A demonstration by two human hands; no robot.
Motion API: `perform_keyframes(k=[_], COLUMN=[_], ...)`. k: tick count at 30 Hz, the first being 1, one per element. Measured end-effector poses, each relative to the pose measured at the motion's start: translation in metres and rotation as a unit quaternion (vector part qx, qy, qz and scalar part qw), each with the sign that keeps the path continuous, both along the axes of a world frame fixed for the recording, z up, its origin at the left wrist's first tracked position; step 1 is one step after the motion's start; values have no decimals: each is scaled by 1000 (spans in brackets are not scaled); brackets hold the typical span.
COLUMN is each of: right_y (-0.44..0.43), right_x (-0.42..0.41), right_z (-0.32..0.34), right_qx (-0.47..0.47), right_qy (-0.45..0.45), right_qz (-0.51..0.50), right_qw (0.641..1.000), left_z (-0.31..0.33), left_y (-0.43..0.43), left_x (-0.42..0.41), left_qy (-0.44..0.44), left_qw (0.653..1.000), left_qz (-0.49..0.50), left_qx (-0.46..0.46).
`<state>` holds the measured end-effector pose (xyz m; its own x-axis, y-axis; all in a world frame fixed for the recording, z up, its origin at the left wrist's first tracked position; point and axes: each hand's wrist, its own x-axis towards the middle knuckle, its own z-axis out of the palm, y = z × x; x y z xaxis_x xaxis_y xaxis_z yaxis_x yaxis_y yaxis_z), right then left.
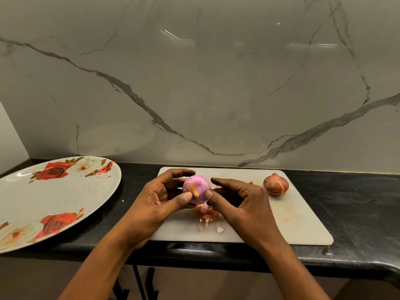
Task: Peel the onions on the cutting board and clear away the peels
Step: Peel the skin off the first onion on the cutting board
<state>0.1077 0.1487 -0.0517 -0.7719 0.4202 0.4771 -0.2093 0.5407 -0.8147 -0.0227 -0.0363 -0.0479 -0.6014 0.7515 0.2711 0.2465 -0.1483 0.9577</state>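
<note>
One onion (195, 187) within left grip (155, 204)

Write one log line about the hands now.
step: peeling | left hand: holds pink onion | right hand: pinches it | brown onion: on cutting board | peels: on board

Only bare parts of me are in view. My left forearm (104, 267) and right forearm (287, 267) are uncovered right down to the lower edge of the view. My left hand (155, 204) and right hand (244, 204) are bare too. The fingers (184, 199) are long and slim, with creased knuckles. Both thumbnails are cut short, pale and plain. My wrists are narrow, and the forearms are smooth and broaden toward me. Finer marks are lost in the dim, warm light.
</note>
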Motion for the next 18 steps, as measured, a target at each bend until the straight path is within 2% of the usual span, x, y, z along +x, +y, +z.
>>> perform_keyframes(k=[5,9,18], right_y=[-2,1,1], right_x=[2,0,1], right_z=[4,1,0], right_qx=[24,39,14], right_qy=[23,27,42], right_qz=[35,11,10], right_qw=[999,999,999], left_z=[-1,-1,-2], left_y=[-1,-1,-1], left_x=[-1,-2,-2], left_qy=[20,10,-14], left_qw=[1000,1000,1000], left_qz=[-11,-17,1], left_qx=[-12,-14,13])
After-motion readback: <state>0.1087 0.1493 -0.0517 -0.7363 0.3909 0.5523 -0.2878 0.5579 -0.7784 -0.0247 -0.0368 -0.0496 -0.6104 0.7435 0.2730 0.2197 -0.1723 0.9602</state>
